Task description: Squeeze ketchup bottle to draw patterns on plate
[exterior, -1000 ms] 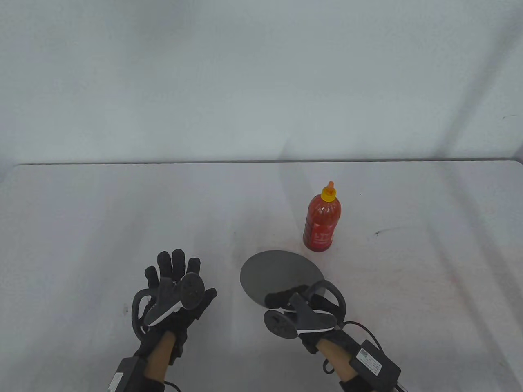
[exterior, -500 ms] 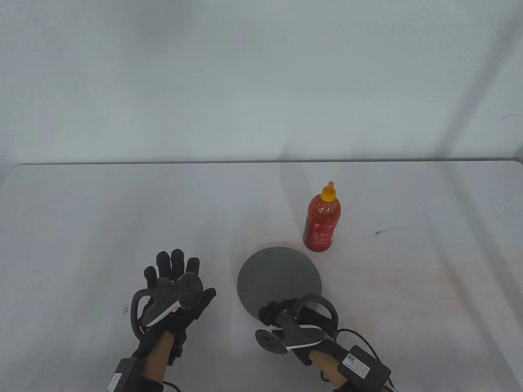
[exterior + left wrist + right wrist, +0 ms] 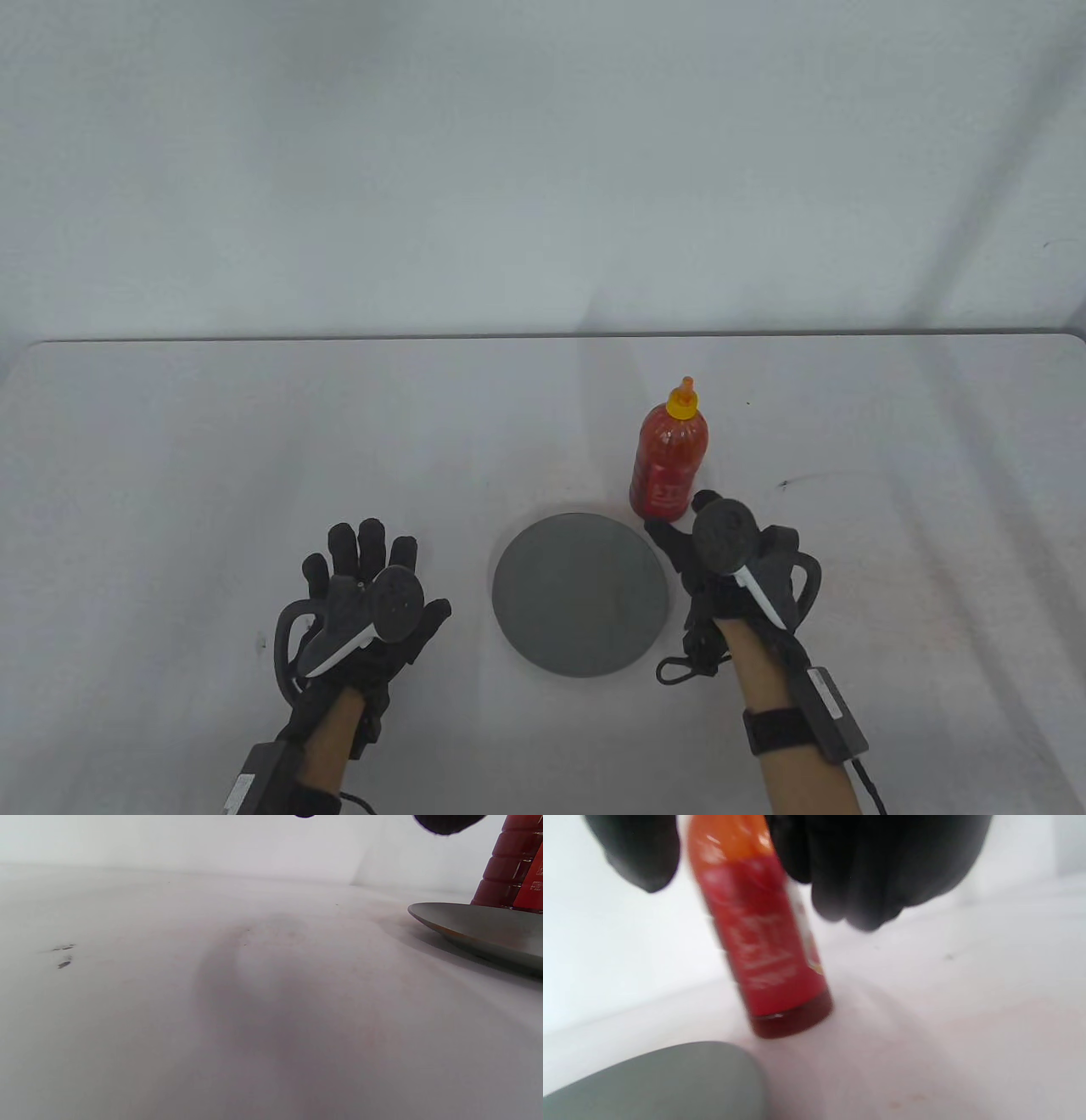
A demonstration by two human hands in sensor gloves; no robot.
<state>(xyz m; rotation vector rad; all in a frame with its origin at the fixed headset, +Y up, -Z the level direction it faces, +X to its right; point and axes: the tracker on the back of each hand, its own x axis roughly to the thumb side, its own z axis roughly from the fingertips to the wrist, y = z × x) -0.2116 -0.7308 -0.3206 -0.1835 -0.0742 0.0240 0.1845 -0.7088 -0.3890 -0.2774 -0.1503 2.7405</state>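
On the white table (image 3: 170, 441) we list the items from largest to smallest, with changes against the earlier table views.

Grey plate (image 3: 579, 594): round, bare of sauce, lying flat near the front edge between the two hands. A second ago its near rim was under the right hand and it looked tipped; now we see its whole disc uncovered.

Right hand (image 3: 730, 569): gloved, with the tracker on its back. We record that it has left the plate's near rim and moved to the plate's right, up to the base of the bottle. In the right wrist view the thumb and the grouped fingers (image 3: 882, 870) stand apart on either side of the bottle, not closed on it; the view is blurred and we cannot tell whether any fingertip touches.

Left hand (image 3: 361, 607): gloved, fingers spread, holding nothing, well left of the plate; we find it where it was in both earlier views.

Ketchup bottle (image 3: 669, 454): red, yellow cap with orange tip, upright on the table just behind the plate's right far edge, unmoved.
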